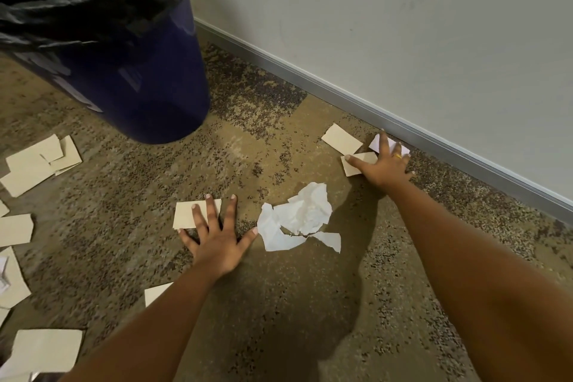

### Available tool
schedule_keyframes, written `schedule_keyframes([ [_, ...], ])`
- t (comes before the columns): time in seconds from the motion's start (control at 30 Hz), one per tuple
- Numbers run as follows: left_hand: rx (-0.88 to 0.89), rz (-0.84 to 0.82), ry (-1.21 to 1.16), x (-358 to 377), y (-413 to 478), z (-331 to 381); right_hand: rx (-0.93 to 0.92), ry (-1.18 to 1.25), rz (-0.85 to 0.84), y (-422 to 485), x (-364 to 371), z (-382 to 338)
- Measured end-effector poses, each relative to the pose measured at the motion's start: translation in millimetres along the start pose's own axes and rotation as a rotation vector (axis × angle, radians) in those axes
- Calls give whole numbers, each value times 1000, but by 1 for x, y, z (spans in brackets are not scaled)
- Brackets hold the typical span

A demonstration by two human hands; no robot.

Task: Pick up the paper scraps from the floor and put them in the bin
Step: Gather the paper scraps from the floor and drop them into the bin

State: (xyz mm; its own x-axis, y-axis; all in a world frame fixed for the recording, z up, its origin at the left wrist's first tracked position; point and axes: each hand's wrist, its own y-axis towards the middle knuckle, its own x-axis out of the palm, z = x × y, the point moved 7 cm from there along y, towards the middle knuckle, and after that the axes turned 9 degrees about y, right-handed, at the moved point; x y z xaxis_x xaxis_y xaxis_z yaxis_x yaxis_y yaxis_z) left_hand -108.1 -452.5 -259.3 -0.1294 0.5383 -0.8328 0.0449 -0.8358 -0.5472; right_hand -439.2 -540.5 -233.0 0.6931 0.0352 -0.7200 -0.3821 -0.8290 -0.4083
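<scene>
A dark blue bin with a black liner stands at the upper left. My left hand lies flat on the carpet, fingers spread, its fingertips on a beige paper scrap. My right hand is spread over a beige scrap and a pale lilac scrap near the wall. Another beige scrap lies just beyond it. Crumpled white paper rests between my hands. Neither hand has lifted anything.
Several beige scraps lie scattered along the left edge, one at the bottom left and one partly under my left forearm. A grey wall with a metal baseboard runs diagonally on the right.
</scene>
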Motion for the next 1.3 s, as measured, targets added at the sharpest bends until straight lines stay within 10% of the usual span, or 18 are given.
schedule_keyframes([
  [0.77,96,176,64,-19,-22,-15,-515,-279,-464,-122,131,-87],
  [0.93,84,275,65,-23,-31,-33,-574,-59,-28,-106,85,-106],
  [1.03,16,184,9,-17,-27,-45,-462,-114,89,-80,71,-106],
  [1.3,3,96,-45,-2,-23,-50,-170,-217,-249,-35,97,-103],
])
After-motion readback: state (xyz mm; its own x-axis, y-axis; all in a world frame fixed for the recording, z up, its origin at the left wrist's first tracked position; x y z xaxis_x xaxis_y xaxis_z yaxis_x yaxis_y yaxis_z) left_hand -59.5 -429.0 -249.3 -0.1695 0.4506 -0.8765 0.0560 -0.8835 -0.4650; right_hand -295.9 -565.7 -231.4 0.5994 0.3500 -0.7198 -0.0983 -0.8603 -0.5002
